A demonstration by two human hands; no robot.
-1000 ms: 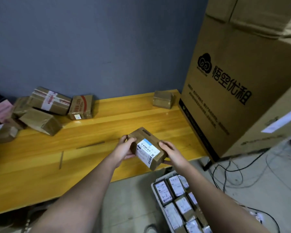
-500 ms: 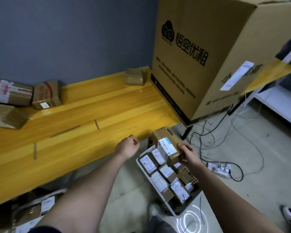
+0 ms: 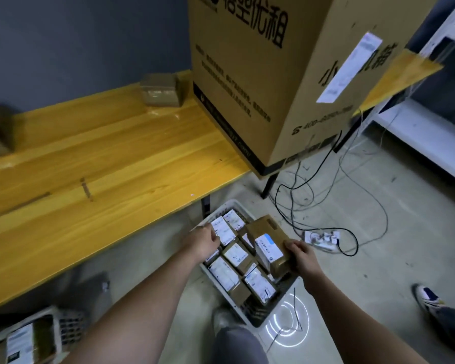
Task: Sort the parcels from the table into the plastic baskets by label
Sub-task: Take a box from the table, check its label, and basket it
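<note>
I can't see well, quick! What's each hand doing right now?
Left hand: fingers curled, holding nothing, over the basket.
Right hand: gripping the labelled cardboard parcel.

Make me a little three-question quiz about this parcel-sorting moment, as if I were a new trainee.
1. True or false: the right hand grips a brown parcel over the basket on the floor.
2. What is the left hand holding? A) a parcel B) a cable C) nothing
3. Fill in: one small parcel sits on the yellow table beside the big ____ box.

Key:
1. True; its white label faces up.
2. C; the fingers are curled above the labelled parcels in the basket, gripping nothing.
3. Cardboard.
</note>
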